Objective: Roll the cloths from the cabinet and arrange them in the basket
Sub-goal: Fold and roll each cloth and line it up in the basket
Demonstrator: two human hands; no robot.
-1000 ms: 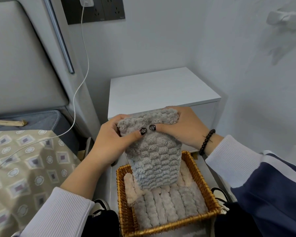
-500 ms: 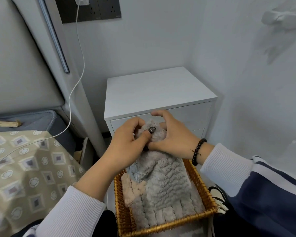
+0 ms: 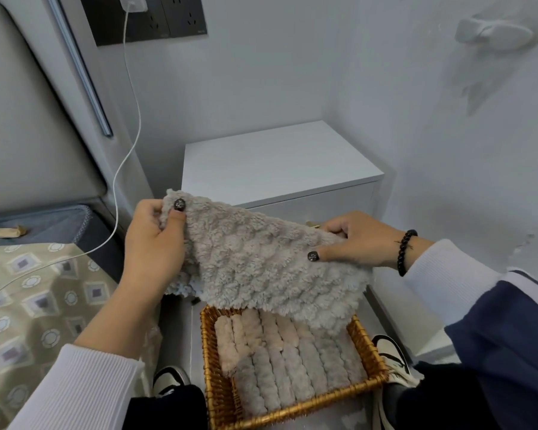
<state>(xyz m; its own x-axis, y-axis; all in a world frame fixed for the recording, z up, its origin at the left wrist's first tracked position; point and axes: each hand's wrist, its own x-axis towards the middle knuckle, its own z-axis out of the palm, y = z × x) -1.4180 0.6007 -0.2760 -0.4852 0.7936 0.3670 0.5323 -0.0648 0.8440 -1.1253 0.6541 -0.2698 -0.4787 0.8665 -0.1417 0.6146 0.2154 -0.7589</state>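
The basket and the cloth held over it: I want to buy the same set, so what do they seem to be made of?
The basket looks like woven wicker or rattan: golden-brown strands wrap its rim with a slight sheen, perhaps varnished. The grey cloth stretched between the hands looks like plush microfibre or coral fleece: a fuzzy, matte pile in puffy quilted rows; the fibre itself cannot be confirmed.

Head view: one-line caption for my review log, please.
Both hands, left hand and right hand, hold a grey fluffy cloth spread above a wicker basket by a white cabinet.
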